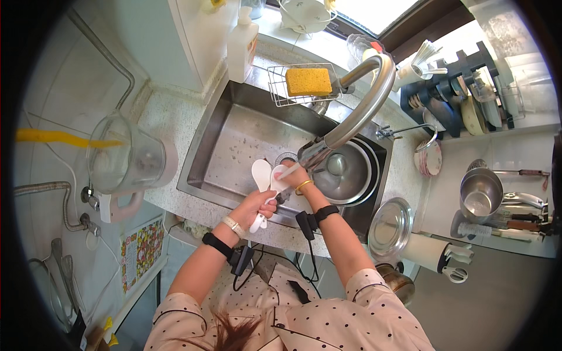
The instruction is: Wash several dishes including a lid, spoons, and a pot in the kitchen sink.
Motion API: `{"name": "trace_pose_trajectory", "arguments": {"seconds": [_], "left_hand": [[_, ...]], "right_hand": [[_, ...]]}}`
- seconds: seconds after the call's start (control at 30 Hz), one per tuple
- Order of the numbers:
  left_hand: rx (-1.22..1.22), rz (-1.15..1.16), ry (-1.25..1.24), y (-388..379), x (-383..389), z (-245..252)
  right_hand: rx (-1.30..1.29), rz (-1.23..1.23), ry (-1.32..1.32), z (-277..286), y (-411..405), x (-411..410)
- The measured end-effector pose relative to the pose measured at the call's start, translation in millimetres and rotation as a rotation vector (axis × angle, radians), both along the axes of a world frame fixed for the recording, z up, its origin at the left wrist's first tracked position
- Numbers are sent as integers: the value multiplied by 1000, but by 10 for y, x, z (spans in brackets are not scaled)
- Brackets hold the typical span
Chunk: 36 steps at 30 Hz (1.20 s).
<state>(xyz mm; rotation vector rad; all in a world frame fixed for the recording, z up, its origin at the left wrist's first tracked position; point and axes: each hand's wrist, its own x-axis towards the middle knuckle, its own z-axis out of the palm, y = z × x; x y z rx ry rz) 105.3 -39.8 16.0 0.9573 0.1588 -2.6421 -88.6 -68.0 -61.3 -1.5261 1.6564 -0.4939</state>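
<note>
My left hand grips the handles of two white rice spoons, whose heads fan out over the stainless steel sink. One spoon lies to the left; the other spoon is under the stream from the tap. My right hand is at the head of the right-hand spoon, under the tap, and its fingers are partly hidden by the water and the tap head. Whether it grips the spoon cannot be told. Metal bowls stand nested in the right side of the sink.
A yellow sponge lies in a wire rack behind the sink, beside a white bottle. A clear blender jug stands at left. On the right are a glass lid, a knife block and a dish rack.
</note>
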Motion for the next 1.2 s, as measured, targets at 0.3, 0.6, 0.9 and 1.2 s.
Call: {"name": "trace_pose_trajectory", "arguments": {"seconds": [0.3,0.6,0.9,1.2], "left_hand": [[167,28,-76,-68,-209,-207],[88,120,-185,-119,-373,-516],[34,215,-141,-21,-525,-516],[-87,64,-260,-134,-524,-282]], "right_hand": [[12,-153,68,64,-1,130],[385,-420,-702,195,106,413],[268,-433,-340,243,-10,354],[-108,-291,-168,-255,108,101]]}}
